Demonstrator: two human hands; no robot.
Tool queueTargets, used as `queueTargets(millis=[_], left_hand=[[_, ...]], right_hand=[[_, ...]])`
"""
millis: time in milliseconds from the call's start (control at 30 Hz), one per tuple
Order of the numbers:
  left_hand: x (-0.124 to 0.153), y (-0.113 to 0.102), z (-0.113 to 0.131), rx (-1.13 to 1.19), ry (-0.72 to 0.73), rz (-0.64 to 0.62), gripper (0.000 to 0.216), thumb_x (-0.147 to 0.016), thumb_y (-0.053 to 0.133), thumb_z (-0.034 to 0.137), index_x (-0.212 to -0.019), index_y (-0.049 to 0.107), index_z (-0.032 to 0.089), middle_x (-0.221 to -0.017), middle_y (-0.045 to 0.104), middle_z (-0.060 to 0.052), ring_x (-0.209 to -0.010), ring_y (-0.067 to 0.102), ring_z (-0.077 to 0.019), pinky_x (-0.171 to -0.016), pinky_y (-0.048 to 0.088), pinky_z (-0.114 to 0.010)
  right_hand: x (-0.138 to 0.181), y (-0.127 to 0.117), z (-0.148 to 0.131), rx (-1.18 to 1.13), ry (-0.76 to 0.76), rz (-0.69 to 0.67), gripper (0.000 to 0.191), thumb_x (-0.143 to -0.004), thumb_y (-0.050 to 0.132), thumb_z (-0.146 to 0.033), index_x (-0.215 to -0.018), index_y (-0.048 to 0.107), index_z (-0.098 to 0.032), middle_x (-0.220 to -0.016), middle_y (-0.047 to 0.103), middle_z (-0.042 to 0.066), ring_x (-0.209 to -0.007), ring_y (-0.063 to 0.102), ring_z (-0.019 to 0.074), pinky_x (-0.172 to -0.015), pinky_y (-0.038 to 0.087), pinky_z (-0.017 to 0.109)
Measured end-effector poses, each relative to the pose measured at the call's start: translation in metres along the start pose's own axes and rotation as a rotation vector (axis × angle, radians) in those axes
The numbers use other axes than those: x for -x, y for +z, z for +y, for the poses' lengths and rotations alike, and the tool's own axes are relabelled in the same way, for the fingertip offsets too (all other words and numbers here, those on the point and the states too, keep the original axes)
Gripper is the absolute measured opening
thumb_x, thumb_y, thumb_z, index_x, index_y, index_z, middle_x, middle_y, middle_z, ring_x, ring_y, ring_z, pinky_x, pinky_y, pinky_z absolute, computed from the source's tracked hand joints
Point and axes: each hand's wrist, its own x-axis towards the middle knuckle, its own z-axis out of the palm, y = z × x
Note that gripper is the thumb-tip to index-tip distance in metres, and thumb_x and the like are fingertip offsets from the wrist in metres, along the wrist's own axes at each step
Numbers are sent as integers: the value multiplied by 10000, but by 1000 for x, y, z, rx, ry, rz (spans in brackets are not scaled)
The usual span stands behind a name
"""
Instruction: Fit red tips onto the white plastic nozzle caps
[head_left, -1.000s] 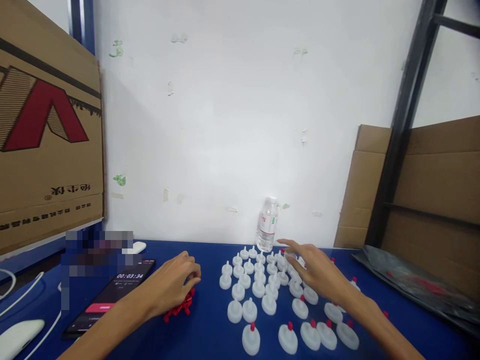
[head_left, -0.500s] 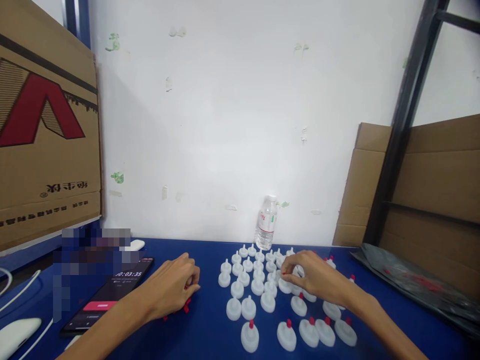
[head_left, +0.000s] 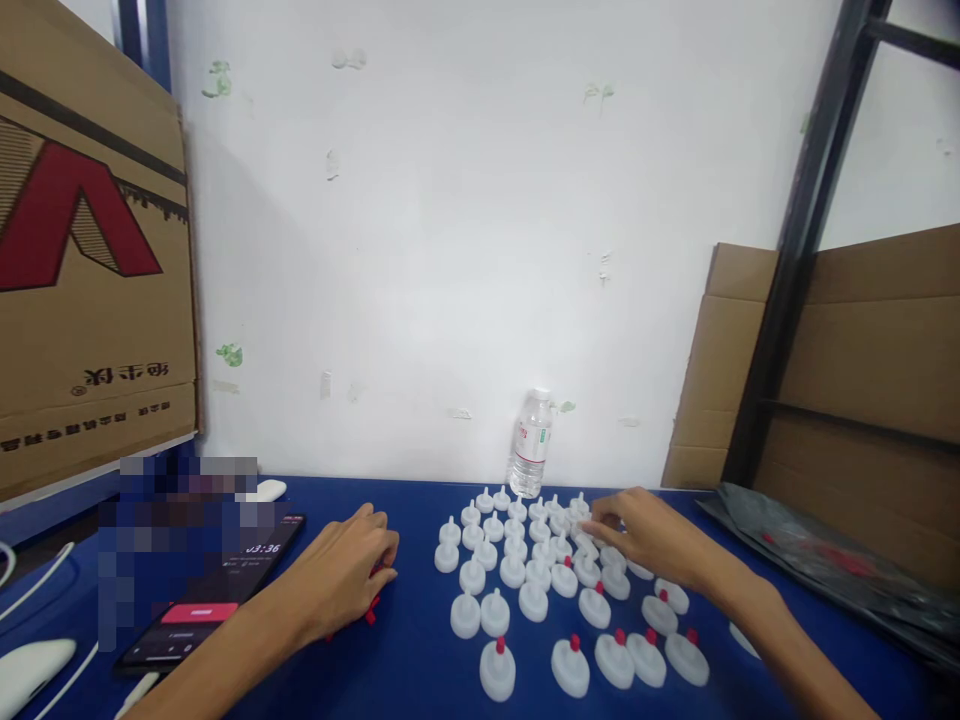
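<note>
The left hand (head_left: pixel 341 580) rests on the blue tabletop (head_left: pixel 405 670) with its fingers curled loosely over a small heap of red tips (head_left: pixel 370 608), a few of which peek out beside the fingertips; whether it actually pinches one cannot be told. The right hand (head_left: pixel 652 540) reaches in over the far side of a cluster of white caps (head_left: pixel 525 570); its fingers are bent and drawn together, the fingertips touching a cap (head_left: pixel 586 523) near the back row, though whether they grip it is unclear. The caps stand upright on their wide bases, each with its narrow spout pointing straight up, so the long axis is vertical; those in the near rows, such as one red-tipped cap (head_left: pixel 498 668), already carry a red tip, while those farther back are plain white. Behind the cluster a water bottle (head_left: pixel 529 446) stands upright against the wall; a phone (head_left: pixel 214 590) lies flat to the left of the left hand.
</note>
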Motion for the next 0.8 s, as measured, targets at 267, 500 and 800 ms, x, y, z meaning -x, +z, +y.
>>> queueTargets(millis=[267, 500, 800], left_hand=[[-5, 8, -8, 12, 28, 10, 183, -941, 532, 239, -772, 596, 210, -898, 640, -26, -928, 547, -234, -704, 341, -328], [-7, 6, -1, 19, 47, 63, 214, -1019, 439, 301, -897, 599, 228, -953, 650, -26, -937, 565, -229, -692, 348, -309], [-6, 2, 12, 45, 89, 163, 160, -1035, 485, 325, -1063, 629, 263, -1002, 679, 2, -926, 635, -190, -732, 419, -287]], right_hand=[[-1, -3, 33, -88, 92, -154, 216, -809, 700, -398, -781, 797, -208, -663, 718, 31, -608, 625, 179, -546, 351, 256], [2, 8, 30, -190, 112, -274, 163, -636, 768, -218, -790, 803, -177, -671, 752, 26, -618, 671, 183, -531, 393, 232], [4, -8, 17, -175, -17, -20, 238, -973, 514, -436, -953, 633, -231, -930, 744, 50, -860, 689, 228, -739, 492, 308]])
